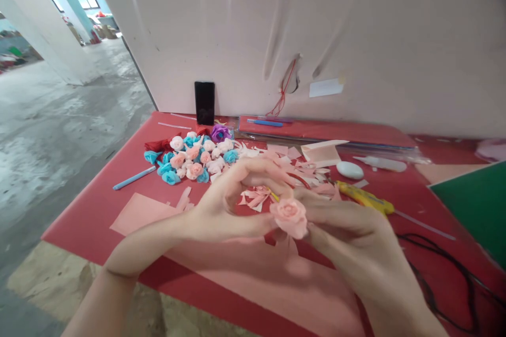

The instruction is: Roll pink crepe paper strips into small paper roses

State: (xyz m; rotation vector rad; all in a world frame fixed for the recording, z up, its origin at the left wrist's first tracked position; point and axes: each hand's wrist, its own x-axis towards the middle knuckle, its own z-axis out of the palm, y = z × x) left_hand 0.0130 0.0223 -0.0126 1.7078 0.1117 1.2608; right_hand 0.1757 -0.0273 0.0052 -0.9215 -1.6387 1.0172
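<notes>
A pink paper rose [290, 216] is held up between my two hands, its layered petals facing me. My left hand [237, 200] pinches its left side between thumb and fingertips, with a gap inside the curl of the fingers. On the right side, my right hand [351, 226] grips the rose's edge with thumb and fingers. Below them lies a large pink paper sheet [269, 274]. Pink paper scraps [256, 197] are scattered behind the hands. To the left sits a pile of finished paper roses [193, 155] in pink, white and blue, with a purple rose [220, 132] at its back.
A yellow glue gun [363, 197] with its black cord [438, 247] lies at the right, near a white oval object [350, 170] and a squeeze bottle [383, 163]. A phone [204, 102] leans against the white panel [245, 26]. A blue pen [134, 178] lies left on the red table [87, 216].
</notes>
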